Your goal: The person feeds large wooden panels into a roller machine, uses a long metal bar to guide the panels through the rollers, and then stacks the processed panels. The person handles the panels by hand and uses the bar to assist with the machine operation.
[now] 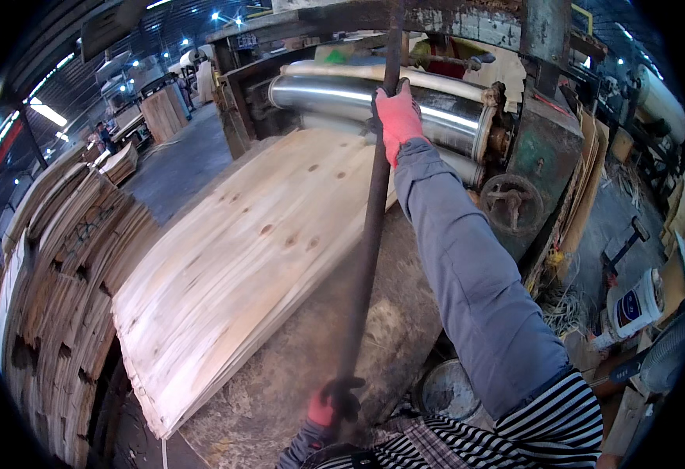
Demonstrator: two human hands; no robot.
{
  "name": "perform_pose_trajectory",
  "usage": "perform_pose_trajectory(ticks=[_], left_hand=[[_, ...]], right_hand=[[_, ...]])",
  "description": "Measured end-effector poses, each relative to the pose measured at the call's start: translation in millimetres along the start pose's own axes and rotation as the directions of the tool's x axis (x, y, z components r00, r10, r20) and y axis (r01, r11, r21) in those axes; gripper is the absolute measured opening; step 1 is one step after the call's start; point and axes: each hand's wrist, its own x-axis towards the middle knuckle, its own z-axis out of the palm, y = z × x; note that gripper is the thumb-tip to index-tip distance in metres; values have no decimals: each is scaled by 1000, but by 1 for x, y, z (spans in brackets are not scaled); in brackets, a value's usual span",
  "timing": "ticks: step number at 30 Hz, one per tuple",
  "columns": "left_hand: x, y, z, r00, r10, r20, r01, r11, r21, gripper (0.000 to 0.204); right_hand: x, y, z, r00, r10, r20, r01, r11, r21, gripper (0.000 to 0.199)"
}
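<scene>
Roller machine (405, 102), green-framed, with steel rollers across the top. Below it a stained worktop (335, 344) carries a stack of pale veneer sheets (241, 258) (knotty, thin, edges drooping off the near corner). More veneer is piled at left (61, 258).

Long dark rod (370, 227) runs from near the person's chest up past the rollers. Looks stiff, heavy and rough; probably best held at two well-separated points.

Right hand (396, 117), red-gloved, is clenched around the rod high up. Left hand (333, 402) is clenched around its lower end.
</scene>
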Motion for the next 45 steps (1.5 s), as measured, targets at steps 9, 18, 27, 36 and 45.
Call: perform_pose_trajectory(ticks=[9,18,27,36,45], left_hand=[[-3,9,2,998,-61,-19,60,998,-26,43],[-1,0,-6,999,8,46,-9,999,32,52],[8,-2,-9,999,-13,47,10,998,66,51],[13,15,-9,999,-20,26,18,996,82,40],[22,27,1,995,98,-4,-98,995,24,55]], right_hand=[[-11,-10,-4,1000,-3,15,2,1000,12,65],[-20,-12,-3,995,-86,-52,81,991,-103,66],[-21,-21,-13,992,-89,-84,74,984,-160,67],[15,-1,6,998,-48,-42,52,994,98,67],[31,2,6,999,-24,-40,32,978,205,65]])
